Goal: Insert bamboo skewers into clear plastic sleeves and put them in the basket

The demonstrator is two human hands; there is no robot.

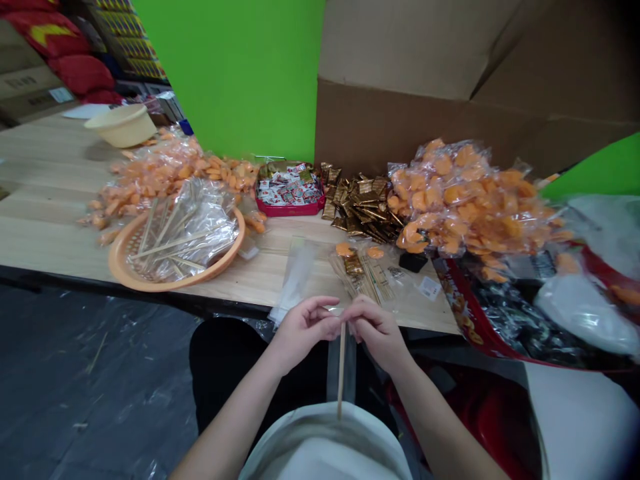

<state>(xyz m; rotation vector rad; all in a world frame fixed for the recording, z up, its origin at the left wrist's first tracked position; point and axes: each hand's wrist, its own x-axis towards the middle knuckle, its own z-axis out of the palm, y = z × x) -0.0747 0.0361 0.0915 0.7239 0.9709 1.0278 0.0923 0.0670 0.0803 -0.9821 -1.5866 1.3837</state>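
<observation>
At the front edge of the bench (45,220), the right hand (375,330) is apparently pinching the upper end of a wooden stick (341,373), which is pointing lengthwise away from the bench, the left hand (306,333) curling just beside it, grip unclear.

Tan is seen on the stick (341,373), orange on the basket (165,285), green on the panel (245,73), wood grain on the surface (50,207).
</observation>
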